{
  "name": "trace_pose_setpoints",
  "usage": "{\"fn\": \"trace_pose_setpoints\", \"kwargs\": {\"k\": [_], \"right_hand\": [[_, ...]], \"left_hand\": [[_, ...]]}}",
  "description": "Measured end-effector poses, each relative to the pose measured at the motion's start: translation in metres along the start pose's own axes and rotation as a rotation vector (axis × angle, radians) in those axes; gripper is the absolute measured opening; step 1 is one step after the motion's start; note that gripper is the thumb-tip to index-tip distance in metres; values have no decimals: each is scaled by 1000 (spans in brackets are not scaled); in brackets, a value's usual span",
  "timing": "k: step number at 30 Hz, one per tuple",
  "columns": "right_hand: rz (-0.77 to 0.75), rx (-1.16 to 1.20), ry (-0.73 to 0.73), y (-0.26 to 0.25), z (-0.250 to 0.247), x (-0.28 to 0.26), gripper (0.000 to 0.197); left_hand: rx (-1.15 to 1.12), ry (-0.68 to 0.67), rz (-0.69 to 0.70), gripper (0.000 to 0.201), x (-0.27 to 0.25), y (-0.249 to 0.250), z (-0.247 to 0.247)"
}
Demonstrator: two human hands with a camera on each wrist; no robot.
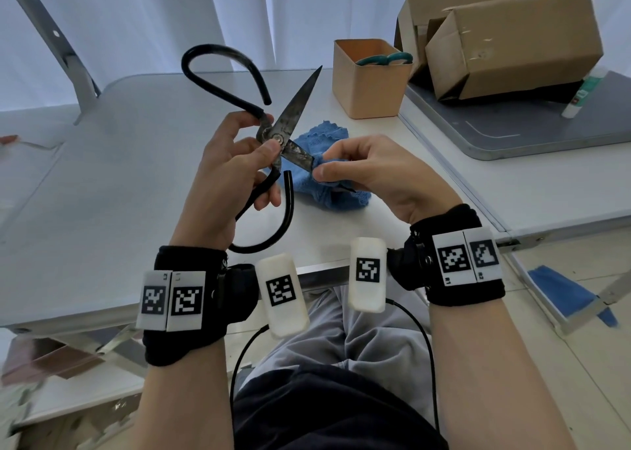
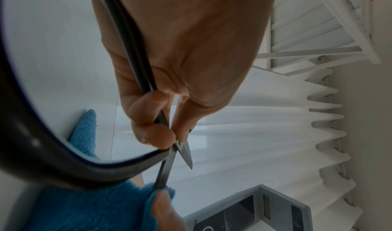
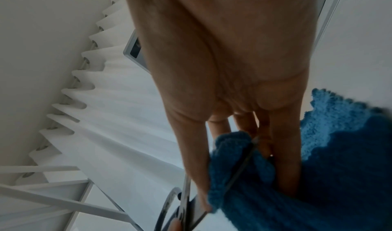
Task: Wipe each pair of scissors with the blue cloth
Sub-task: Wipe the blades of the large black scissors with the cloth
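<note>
I count two pairs of scissors. One is the large black scissors [image 1: 273,132], held open above the worktop [image 1: 119,176]. The other is a teal-handled pair [image 1: 384,59] standing in the tan bin [image 1: 370,87], beyond the black scissors and to their right. I see one blue cloth [image 1: 327,179], two cardboard boxes [image 1: 512,39] to the right of the bin, and one glue stick [image 1: 584,92] beside the boxes.

My left hand [image 1: 232,169] is closed around the black scissors just below the pivot, thumb pressed at the screw; one handle loop arcs above the hand, the other hangs below it. In the left wrist view the fingers [image 2: 148,117] curl tightly on the shank.

My right hand [image 1: 372,169] pinches the cloth around the lower blade, thumb and forefinger narrowed on it. The right wrist view shows the blade edge running through the folded cloth [image 3: 244,167]. The rest of the cloth trails onto the worktop under both hands.
</note>
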State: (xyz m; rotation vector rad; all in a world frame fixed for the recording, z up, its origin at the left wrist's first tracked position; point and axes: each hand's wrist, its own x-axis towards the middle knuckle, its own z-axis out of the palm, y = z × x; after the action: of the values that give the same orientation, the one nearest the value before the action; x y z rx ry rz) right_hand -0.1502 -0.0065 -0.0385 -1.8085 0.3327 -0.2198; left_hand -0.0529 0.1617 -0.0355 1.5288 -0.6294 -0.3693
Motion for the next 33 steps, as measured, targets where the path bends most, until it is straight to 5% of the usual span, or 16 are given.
{"fn": "trace_pose_setpoints", "kwargs": {"k": [26, 33], "right_hand": [[10, 84, 51, 11, -11, -2, 15], [-89, 345, 304, 18, -14, 3, 6]], "left_hand": [[-65, 102, 40, 25, 2, -3, -11], [-28, 122, 46, 26, 3, -4, -13]]}}
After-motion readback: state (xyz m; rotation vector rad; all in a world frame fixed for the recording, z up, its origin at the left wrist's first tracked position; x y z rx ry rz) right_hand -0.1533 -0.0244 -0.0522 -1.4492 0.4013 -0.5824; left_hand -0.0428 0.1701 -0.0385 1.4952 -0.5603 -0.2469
